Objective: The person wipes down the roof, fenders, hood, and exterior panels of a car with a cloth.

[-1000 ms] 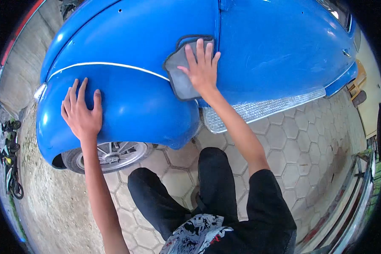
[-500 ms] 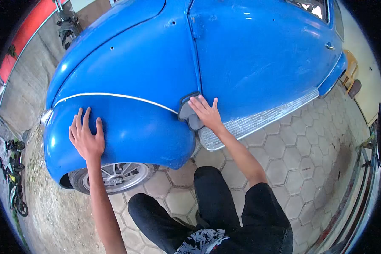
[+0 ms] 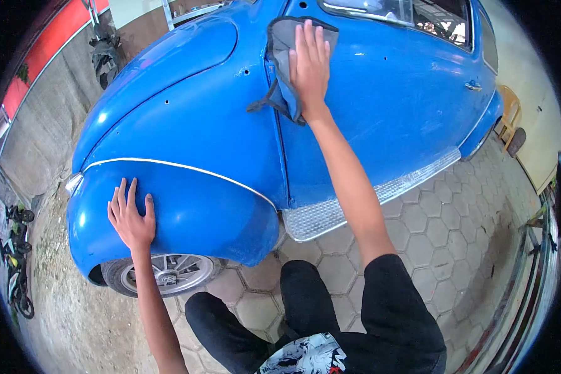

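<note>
My right hand [image 3: 310,71] presses a grey cloth with dark edging [image 3: 283,37] flat against the blue car [image 3: 380,112], high up by the front edge of the door. Its fingers point upward, and the cloth's lower part hangs loose in folds, one dark corner sticking out to the left. On the rounded front fender [image 3: 199,212] rests my left hand [image 3: 133,218], fingers spread and nothing in it. The fender's white trim strip [image 3: 187,167] runs above that hand.
Below the fender is the front wheel [image 3: 168,274]. A ribbed metal running board [image 3: 368,199] lines the door's bottom. Hexagonal pavers [image 3: 442,262] cover the ground. A yellow chair [image 3: 510,112] stands by the right wall, a motorbike [image 3: 17,262] at far left.
My right hand has slid the cloth upward from the door's lower front corner to near the window. My left hand stays on the fender. The view has shifted slightly.
</note>
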`<state>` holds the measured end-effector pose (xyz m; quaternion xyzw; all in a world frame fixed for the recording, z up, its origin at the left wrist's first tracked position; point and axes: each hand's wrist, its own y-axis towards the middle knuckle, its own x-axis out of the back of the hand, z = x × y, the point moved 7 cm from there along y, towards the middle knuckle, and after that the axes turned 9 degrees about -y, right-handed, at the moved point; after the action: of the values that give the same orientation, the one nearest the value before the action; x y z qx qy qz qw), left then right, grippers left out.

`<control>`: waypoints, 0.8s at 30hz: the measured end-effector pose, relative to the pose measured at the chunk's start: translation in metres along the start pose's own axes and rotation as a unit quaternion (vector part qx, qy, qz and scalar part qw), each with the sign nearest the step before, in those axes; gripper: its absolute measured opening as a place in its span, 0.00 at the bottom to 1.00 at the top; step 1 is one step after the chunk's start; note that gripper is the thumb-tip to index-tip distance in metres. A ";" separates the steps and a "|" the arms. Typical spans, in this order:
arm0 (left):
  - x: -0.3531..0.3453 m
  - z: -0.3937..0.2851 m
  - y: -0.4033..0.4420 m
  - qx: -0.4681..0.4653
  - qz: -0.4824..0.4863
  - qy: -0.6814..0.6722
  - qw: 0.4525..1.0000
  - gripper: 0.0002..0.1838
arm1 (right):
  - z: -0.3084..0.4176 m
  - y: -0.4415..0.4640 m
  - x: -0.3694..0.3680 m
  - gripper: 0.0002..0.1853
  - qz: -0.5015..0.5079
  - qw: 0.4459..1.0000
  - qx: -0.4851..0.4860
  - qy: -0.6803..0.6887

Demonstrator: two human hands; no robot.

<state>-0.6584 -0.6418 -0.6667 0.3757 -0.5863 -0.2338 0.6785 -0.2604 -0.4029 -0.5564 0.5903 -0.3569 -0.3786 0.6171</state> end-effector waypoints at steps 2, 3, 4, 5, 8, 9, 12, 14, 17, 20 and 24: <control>0.001 0.000 0.001 -0.002 -0.005 0.003 1.000 0.26 | 0.009 -0.032 0.019 0.28 0.006 1.000 -0.006 -0.008; -0.001 -0.002 0.000 -0.002 -0.006 0.002 1.000 0.27 | 0.008 -0.058 0.018 0.30 0.029 0.999 -0.024 -0.017; -0.001 -0.003 -0.001 0.005 0.000 0.003 1.000 0.27 | 0.012 -0.091 0.021 0.30 0.050 0.998 -0.032 -0.010; 0.000 -0.004 0.000 0.010 0.003 0.004 1.000 0.27 | 0.015 -0.126 0.022 0.31 0.068 0.997 -0.041 -0.002; -0.003 -0.007 0.003 -0.001 0.010 0.011 1.000 0.27 | 0.014 -0.263 0.013 0.33 0.142 0.988 0.009 -0.066; -0.003 -0.006 0.002 -0.008 0.006 0.010 1.000 0.27 | 0.012 -0.304 0.010 0.33 0.168 0.982 0.022 -0.076; 0.001 -0.005 0.004 -0.018 -0.002 0.008 1.000 0.27 | 0.005 -0.375 0.014 0.33 0.220 0.971 0.076 -0.052; 0.002 -0.006 0.001 -0.010 0.005 0.007 1.000 0.27 | 0.006 -0.377 0.022 0.34 0.247 0.965 0.072 -0.046; 0.001 -0.003 -0.002 -0.001 0.010 0.014 1.000 0.27 | 0.002 -0.345 0.012 0.32 0.230 0.966 0.093 -0.066; -0.001 -0.002 -0.001 -0.014 0.002 0.010 1.000 0.27 | 0.027 -0.146 0.031 0.32 0.118 0.993 -0.014 -0.025; -0.004 0.003 0.001 -0.024 -0.017 0.009 1.000 0.26 | 0.027 -0.125 0.018 0.31 0.052 0.997 -0.044 0.019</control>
<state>-0.6619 -0.6388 -0.6677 0.3713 -0.5680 -0.2562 0.6884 -0.2823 -0.4331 -0.6800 0.5502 -0.3582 -0.3497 0.6684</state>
